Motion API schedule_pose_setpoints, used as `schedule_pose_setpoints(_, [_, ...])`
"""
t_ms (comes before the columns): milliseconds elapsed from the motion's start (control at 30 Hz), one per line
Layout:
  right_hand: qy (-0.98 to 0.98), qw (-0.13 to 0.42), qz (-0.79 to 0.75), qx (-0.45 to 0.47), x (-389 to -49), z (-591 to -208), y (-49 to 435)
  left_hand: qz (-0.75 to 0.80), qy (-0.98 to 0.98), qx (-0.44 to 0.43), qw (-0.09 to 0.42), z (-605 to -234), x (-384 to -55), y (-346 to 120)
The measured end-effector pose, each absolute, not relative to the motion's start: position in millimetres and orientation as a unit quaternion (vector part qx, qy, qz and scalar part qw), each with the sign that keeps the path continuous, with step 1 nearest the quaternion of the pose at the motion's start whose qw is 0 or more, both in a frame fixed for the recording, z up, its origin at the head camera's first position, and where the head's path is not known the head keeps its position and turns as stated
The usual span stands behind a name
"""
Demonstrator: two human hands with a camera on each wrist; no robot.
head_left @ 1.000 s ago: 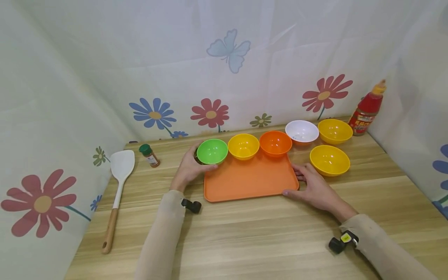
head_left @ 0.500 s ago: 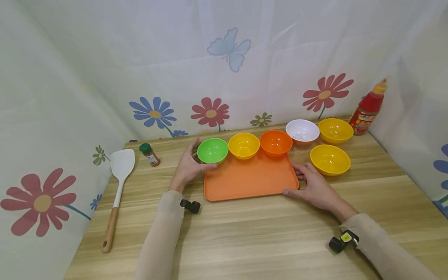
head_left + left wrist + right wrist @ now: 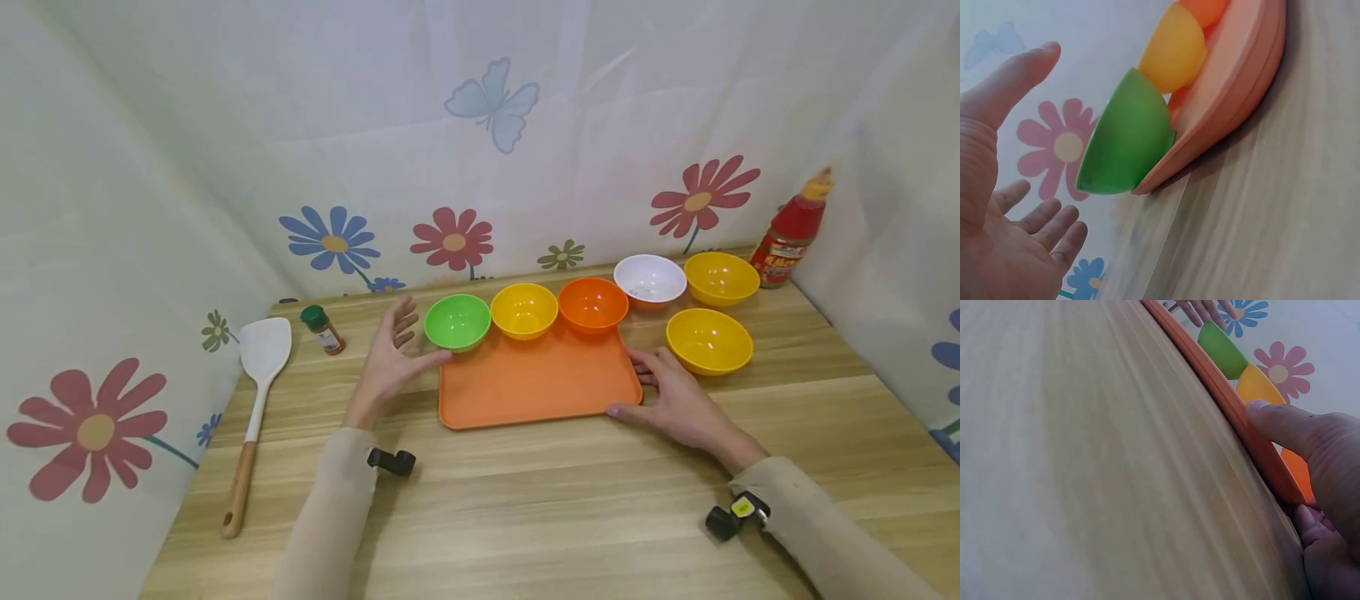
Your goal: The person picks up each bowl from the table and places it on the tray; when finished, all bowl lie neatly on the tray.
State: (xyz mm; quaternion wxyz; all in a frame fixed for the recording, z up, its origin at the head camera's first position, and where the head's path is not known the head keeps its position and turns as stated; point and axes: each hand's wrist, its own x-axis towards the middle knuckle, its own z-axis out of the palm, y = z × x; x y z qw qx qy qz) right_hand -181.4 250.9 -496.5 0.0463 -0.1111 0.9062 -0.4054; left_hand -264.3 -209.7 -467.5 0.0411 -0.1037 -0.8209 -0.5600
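A green bowl (image 3: 457, 323), a yellow bowl (image 3: 524, 312) and an orange bowl (image 3: 593, 306) stand in a row along the back of an orange tray (image 3: 540, 387). To the left of the green bowl is my left hand (image 3: 390, 358), its fingers spread and relaxed, holding nothing. In the left wrist view a gap shows between that hand and the green bowl (image 3: 1129, 137). My right hand (image 3: 678, 404) grips the tray's right front corner. Its thumb lies at the front edge and the curled fingers sit against the right side, partly hidden in the right wrist view.
Right of the tray are a white bowl (image 3: 649, 281), a yellow bowl (image 3: 722, 279) behind and another yellow bowl (image 3: 708, 342) nearer. A red sauce bottle (image 3: 791, 233) stands in the back right corner. At left lie a white spatula (image 3: 258, 408) and a green-capped spice jar (image 3: 323, 331).
My left hand has come away from the green bowl, moving left and spreading its fingers. The bowls, the tray and my right hand have stayed in place.
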Motion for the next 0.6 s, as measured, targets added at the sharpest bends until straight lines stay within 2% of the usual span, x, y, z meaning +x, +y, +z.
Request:
schedule_pose_setpoints(267, [0.906, 0.05, -0.405, -0.115, -181, -494, 253, -0.56, -0.817, -0.124, 0.055, -461, -234, -218])
schedule_pose_setpoints(600, [0.905, 0.05, -0.406, -0.117, -181, -495, 252, -0.564, -0.814, -0.139, 0.022, -475, -200, -223])
